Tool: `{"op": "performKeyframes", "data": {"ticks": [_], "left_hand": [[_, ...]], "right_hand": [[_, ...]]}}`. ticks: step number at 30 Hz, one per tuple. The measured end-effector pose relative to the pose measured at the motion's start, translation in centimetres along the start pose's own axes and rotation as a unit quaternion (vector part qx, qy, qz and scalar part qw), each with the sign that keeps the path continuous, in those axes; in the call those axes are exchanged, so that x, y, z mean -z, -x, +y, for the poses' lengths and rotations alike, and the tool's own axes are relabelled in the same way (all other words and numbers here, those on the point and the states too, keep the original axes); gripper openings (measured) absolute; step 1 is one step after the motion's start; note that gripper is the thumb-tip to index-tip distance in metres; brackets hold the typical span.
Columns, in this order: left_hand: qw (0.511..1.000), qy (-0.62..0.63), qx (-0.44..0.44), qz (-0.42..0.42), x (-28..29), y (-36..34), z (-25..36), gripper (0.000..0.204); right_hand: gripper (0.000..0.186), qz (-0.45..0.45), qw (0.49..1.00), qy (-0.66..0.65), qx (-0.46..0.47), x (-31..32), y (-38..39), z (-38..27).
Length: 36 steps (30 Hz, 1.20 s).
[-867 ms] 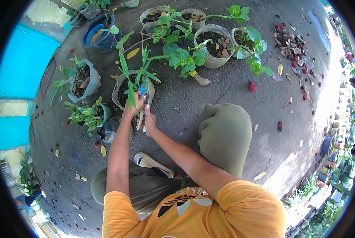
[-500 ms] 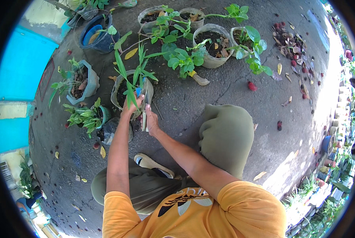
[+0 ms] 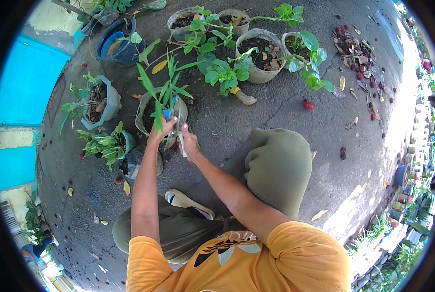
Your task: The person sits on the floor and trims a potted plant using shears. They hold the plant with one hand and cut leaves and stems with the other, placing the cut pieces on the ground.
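Observation:
A long-leaved green plant (image 3: 168, 90) stands in a pale, thin-walled pot (image 3: 142, 116) ahead of me. My left hand (image 3: 165, 130) is closed at the near side of this pot, below the stems. A small blue piece (image 3: 167, 114) shows at its fingertips, and leaves partly hide what the fingers grip. Close beside it, my right hand (image 3: 190, 144) wraps round a pale-handled tool (image 3: 182, 145), which looks like a knife. Its front end points toward the left hand and the pot; the blade is hard to make out.
Left of the pot are a light-blue planter (image 3: 112, 104), a small leafy potted plant (image 3: 105, 146) and a dark bucket (image 3: 122, 53). Several vine pots, one a wide whitish pot (image 3: 261, 75), stand beyond. Dry leaves and red fruits (image 3: 361, 61) lie at the right.
My right hand has shifted slightly right, away from the left hand, and the tool's handle has tilted. The plant's leaves have swayed a little; my left hand stays about where it was.

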State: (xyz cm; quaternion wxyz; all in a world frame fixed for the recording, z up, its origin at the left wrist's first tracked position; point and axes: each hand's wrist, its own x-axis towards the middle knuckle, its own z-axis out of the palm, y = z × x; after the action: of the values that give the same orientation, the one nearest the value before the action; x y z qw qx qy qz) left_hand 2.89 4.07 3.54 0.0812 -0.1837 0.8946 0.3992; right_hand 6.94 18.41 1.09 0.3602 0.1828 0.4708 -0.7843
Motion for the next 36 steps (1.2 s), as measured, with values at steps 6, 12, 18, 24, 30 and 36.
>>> {"op": "performKeyframes", "data": {"ticks": [6,12,18,24,30,36], "left_hand": [[0.994,-0.029,0.089,-0.058,1.0,0.1,-0.6,0.045],[0.994,-0.069,0.058,-0.065,0.9,0.5,0.6,0.052],[0.994,-0.076,-0.026,0.073,-1.4,1.5,3.9,0.043],[0.989,-0.060,0.032,0.129,-1.4,1.7,4.2,0.047],[0.990,0.057,0.105,0.070,-1.2,1.4,3.5,0.041],[0.971,0.170,0.162,0.044,-1.4,1.4,2.0,0.025]], "right_hand": [[0.083,-0.080,0.991,-0.019,-0.104,0.4,-0.8,-0.4],[0.088,-0.146,0.969,-0.099,-0.176,1.8,0.3,-0.7],[0.083,-0.219,0.947,-0.122,-0.201,4.1,0.6,-1.3],[0.081,-0.256,0.929,-0.132,-0.233,5.9,2.0,-1.3],[0.079,-0.207,0.949,-0.119,-0.204,5.0,2.0,-1.2],[0.075,-0.152,0.969,-0.108,-0.163,3.4,1.6,0.0]]}}
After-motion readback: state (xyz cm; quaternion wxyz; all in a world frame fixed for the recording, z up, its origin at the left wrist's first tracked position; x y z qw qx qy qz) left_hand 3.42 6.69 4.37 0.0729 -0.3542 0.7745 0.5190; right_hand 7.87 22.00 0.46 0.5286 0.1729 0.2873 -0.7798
